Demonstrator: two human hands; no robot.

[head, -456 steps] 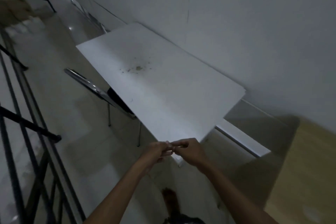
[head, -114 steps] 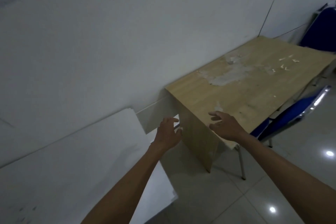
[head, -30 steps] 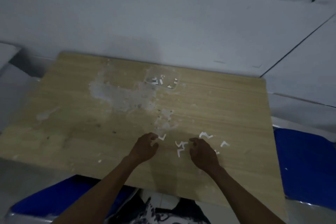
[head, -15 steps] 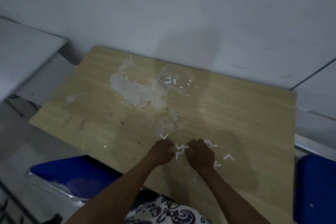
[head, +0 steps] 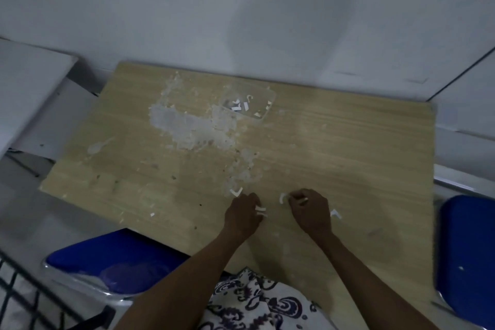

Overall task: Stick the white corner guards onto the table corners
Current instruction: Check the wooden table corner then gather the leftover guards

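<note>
Both hands, lower centre: left hand pinches white corner guards; right hand pinches another over the wooden table.

Dim grey wall, blue chairs

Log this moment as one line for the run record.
stage: picking up guards | left hand: holds white corner guard | right hand: pinches another | wooden table: loose guards

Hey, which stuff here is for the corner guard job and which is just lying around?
For the job:
white corner guards
wooden table
left hand
right hand
clear tray of spare pieces

Lying about:
blue chairs
white table
</note>
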